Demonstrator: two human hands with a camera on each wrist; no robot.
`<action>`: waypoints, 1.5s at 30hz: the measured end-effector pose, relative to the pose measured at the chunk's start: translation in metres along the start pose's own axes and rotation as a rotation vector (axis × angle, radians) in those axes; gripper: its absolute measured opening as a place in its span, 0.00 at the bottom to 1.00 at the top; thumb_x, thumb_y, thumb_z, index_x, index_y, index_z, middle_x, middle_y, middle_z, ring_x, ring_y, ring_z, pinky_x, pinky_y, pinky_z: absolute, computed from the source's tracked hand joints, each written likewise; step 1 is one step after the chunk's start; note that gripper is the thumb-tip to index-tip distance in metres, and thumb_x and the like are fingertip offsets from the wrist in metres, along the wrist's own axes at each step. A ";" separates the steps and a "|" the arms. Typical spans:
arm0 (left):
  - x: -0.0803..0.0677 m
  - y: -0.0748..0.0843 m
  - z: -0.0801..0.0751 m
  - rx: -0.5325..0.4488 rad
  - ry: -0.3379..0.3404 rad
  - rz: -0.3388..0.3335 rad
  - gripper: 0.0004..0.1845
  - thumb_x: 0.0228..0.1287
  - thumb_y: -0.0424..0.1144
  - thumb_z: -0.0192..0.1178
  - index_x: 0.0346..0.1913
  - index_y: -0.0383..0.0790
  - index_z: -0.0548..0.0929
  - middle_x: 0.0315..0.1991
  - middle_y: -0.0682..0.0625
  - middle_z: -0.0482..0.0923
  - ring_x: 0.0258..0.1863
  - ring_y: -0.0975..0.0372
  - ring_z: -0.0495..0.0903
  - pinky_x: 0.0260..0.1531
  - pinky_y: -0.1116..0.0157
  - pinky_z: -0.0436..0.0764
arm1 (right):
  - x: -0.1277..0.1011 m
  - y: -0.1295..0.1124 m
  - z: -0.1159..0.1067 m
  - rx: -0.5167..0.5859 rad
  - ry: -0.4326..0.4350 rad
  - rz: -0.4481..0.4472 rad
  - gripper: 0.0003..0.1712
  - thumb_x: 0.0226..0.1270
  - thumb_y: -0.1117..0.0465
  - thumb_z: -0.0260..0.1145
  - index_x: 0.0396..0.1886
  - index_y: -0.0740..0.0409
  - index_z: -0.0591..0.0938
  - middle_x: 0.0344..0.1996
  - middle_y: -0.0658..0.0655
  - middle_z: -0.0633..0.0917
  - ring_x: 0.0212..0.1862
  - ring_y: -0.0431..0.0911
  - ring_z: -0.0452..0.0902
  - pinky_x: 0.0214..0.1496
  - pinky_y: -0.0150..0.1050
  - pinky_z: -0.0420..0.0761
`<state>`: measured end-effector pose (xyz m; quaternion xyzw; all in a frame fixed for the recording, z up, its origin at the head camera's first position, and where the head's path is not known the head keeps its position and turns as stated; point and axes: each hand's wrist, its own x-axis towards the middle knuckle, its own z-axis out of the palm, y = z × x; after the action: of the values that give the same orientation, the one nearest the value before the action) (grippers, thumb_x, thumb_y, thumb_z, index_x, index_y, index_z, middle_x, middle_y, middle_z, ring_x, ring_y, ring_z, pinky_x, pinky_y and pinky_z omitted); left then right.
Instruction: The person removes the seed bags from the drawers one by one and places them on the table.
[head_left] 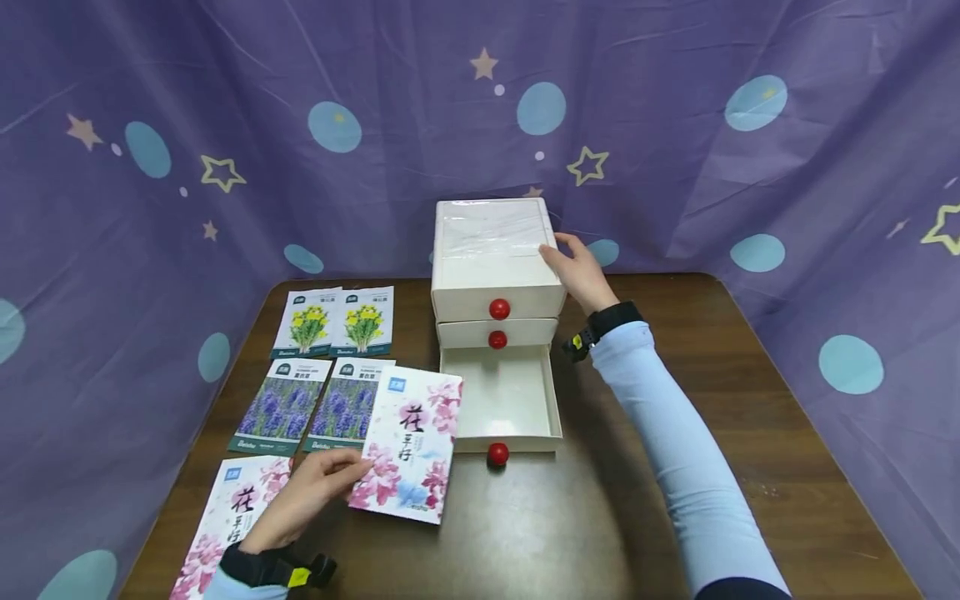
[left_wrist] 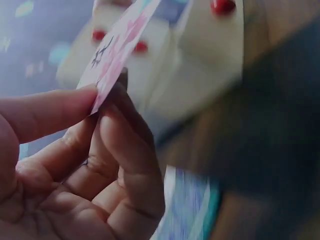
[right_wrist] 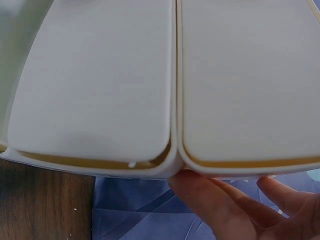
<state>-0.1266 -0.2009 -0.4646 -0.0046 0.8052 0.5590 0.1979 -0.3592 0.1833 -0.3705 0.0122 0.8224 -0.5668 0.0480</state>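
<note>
Pinching a pink-blossom seed packet (head_left: 411, 444) by its lower left edge, the left hand (head_left: 307, 500) holds it tilted above the dark wooden table (head_left: 675, 417), just left of the open bottom drawer (head_left: 504, 398). The left wrist view confirms the grip: thumb on one face, fingers (left_wrist: 127, 150) curled behind the other. Judgement: the packet is light, thin and flexible, with a glossy face that may slip; an edge pinch suits it, though it could bend if gripped hard.

A matching pink packet (head_left: 225, 525) lies flat at the near left corner. Beyond it lie two lavender packets (head_left: 311, 404), then two yellow-flower packets (head_left: 335, 321).

The white three-drawer cabinet (head_left: 491, 250) stands at centre rear; its upper two drawers are closed, each with a red knob (head_left: 499, 309). The right hand (head_left: 577, 271) rests against the cabinet's upper right side, fingers fairly straight, steadying it and gripping nothing. A purple starred curtain (head_left: 225, 125) encloses the scene.
</note>
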 end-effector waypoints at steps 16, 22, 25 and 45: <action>-0.082 -0.084 -0.057 0.204 0.071 -0.227 0.15 0.59 0.44 0.62 0.28 0.32 0.82 0.15 0.55 0.68 0.16 0.69 0.67 0.17 0.72 0.70 | 0.002 0.000 0.001 -0.022 -0.002 0.022 0.41 0.64 0.37 0.53 0.72 0.46 0.54 0.68 0.60 0.58 0.62 0.56 0.61 0.51 0.59 0.71; -0.078 -0.088 -0.054 0.224 0.076 -0.226 0.15 0.58 0.44 0.63 0.26 0.32 0.83 0.13 0.56 0.66 0.13 0.68 0.65 0.16 0.71 0.70 | 0.002 0.002 0.001 -0.026 0.000 0.016 0.41 0.64 0.37 0.53 0.72 0.46 0.54 0.68 0.60 0.58 0.63 0.56 0.60 0.54 0.59 0.70; -0.074 -0.085 -0.049 0.325 0.144 -0.241 0.15 0.55 0.46 0.65 0.23 0.36 0.82 0.12 0.54 0.69 0.13 0.66 0.66 0.16 0.68 0.69 | 0.002 0.002 0.001 -0.022 0.005 0.015 0.40 0.65 0.37 0.53 0.72 0.46 0.55 0.68 0.60 0.58 0.63 0.56 0.60 0.55 0.59 0.69; -0.067 -0.070 -0.031 0.580 0.303 -0.342 0.14 0.49 0.39 0.66 0.14 0.40 0.75 0.10 0.54 0.68 0.13 0.63 0.67 0.16 0.67 0.64 | 0.004 0.001 0.002 -0.024 0.009 0.025 0.40 0.64 0.36 0.53 0.71 0.45 0.55 0.68 0.60 0.59 0.61 0.56 0.62 0.50 0.58 0.73</action>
<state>-0.0588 -0.2696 -0.4965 -0.1654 0.9380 0.2593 0.1599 -0.3629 0.1818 -0.3722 0.0245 0.8290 -0.5563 0.0517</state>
